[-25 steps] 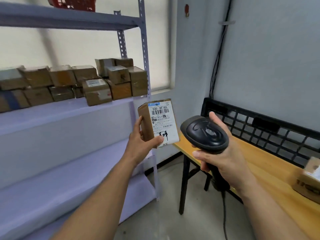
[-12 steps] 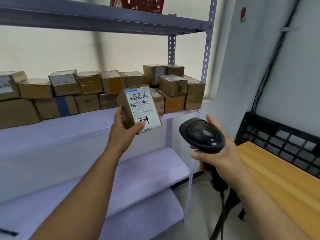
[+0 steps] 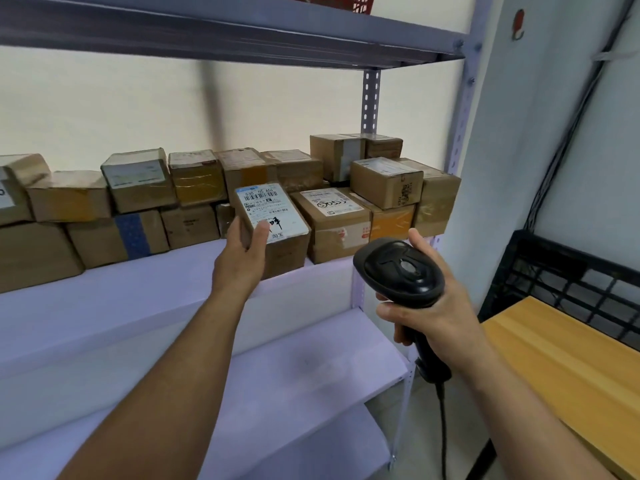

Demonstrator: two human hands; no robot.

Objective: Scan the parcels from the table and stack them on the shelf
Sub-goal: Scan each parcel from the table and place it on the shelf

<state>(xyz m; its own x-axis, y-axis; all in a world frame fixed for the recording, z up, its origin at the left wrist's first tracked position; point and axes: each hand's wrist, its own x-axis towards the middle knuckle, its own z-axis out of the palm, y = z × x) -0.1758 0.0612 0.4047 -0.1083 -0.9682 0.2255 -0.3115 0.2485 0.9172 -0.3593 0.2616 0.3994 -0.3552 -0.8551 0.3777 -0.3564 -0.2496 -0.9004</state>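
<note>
At the shelf (image 3: 138, 306) front edge, the left hand (image 3: 240, 263) grips the parcel (image 3: 277, 220); seat it flat beside the stacked boxes (image 3: 332, 226) before releasing. The right hand (image 3: 440, 310) clasps the scanner (image 3: 401, 268).

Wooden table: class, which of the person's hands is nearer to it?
Right. The right hand, gripping the barcode scanner, is just left of the wooden table; the left hand is farther left at the shelf, holding a labelled parcel.

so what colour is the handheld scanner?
Black, the handheld plastic barcode scanner gripped by the right hand; head view shows it best.
</note>
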